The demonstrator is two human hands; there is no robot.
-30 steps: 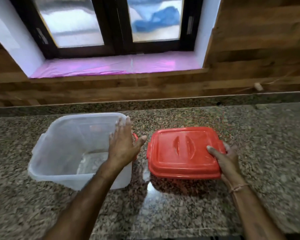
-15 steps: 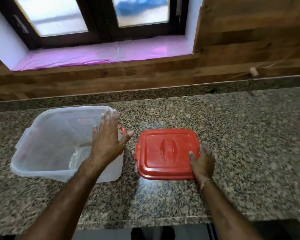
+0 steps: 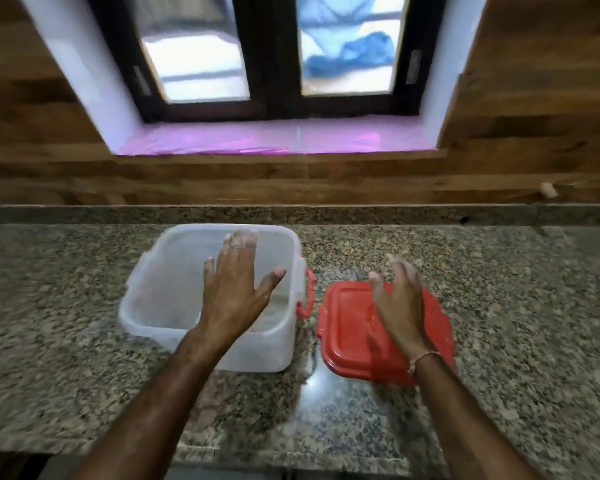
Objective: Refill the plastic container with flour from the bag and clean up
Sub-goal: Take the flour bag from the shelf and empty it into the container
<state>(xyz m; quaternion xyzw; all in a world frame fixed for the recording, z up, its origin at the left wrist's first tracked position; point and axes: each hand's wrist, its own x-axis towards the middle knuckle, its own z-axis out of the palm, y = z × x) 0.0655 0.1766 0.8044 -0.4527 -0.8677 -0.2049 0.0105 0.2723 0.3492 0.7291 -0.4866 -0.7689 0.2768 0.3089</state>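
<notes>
Head view, looking down at the tabletop (image 3: 516, 289), speckled granite.

Container (image 3: 146, 299): clear plastic, square, lid off, upright on the tabletop left of centre. Red latch (image 3: 307, 292) hangs on its right wall. Contents cannot be made out because the forearm covers much of the inside and the frame is soft.

Lid (image 3: 347, 327): red, flat on the tabletop just right of the container, top side up. A narrow strip of granite shows between lid and latch, so they are apart.

Left grip (image 3: 234, 289): open, palm down, fingers straight and slightly spread, thumb out to the right. It hangs over the container's open mouth with its fingertips near the far rim. It holds nothing. Contact with the rim cannot be told.

Right grip (image 3: 397, 306): open, fingers loosely relaxed and pointing away from the person, over the middle of the lid. It holds nothing. Its outline is smeared, and whether the palm touches the lid cannot be told. A thin band (image 3: 425, 358) sits on the wrist.

Background: wood-panelled wall (image 3: 534, 98) behind the tabletop, and a dark-framed window (image 3: 271, 53) with frosted panes. Pink sheet on the sill (image 3: 274, 138). Something blue (image 3: 354, 57) shows through the right pane. A small pale peg (image 3: 549, 189) sits on the wall at right.
</notes>
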